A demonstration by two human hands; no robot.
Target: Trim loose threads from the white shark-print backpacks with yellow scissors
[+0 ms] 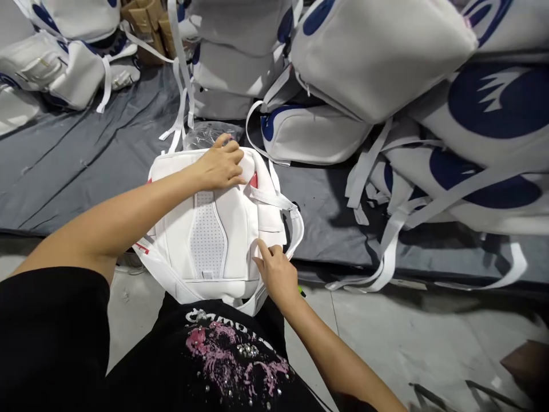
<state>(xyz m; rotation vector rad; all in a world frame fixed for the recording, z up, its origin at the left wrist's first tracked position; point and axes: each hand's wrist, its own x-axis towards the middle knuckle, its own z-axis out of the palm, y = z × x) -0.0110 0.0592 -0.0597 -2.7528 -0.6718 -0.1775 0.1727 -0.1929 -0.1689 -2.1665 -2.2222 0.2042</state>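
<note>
Grey-covered table (103, 166): white bag (174, 240) across near edge, mesh strip (209, 234) running near-to-far.
Left hand (219, 166), fingers bent over far end; right hand (278, 276), thumb and forefinger at right side; clamping, cannot tell.

The bag (235, 229) lies across the table's (128, 154) near edge, its near end reaching past it. The left hand (222, 165) rests on its far part, the right hand (278, 276) at its near right corner. A wrapper (205, 134) lies just behind the bag. Behind that, toward the far edge, is 1 stack (234, 66). Right of it, 2 bags (317, 137) overlap. 1 heap (489, 149) covers the right end, straps (390, 257) hanging over the near edge; another heap (77, 71) lies toward the far left corner.
</note>
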